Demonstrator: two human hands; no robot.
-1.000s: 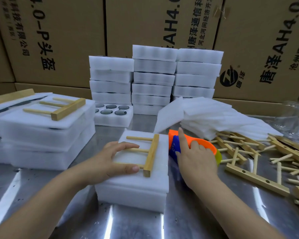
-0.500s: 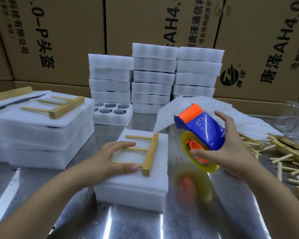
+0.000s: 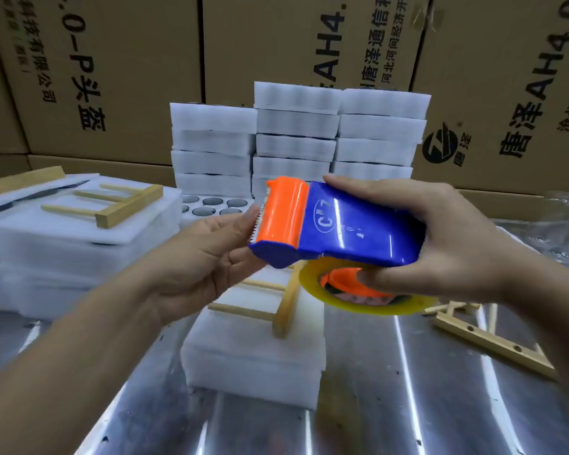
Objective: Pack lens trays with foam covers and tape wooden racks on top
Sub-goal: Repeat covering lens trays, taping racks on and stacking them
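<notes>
Holding the dispenser [image 3: 342, 231] aloft, the right hand [image 3: 457, 244] wraps its blue body, fingers [image 3: 375, 278] hooked in the roll [image 3: 358, 305]; the left hand [image 3: 204, 257] lies at the toothed orange end, and whether it pinches tape I cannot tell. Best, I judge, to catch the free end clear of the teeth and draw a taut strip long enough to cross the rack [image 3: 284, 303], which lies on the covered tray [image 3: 253, 362] below the hands on the table [image 3: 408, 405].
</notes>
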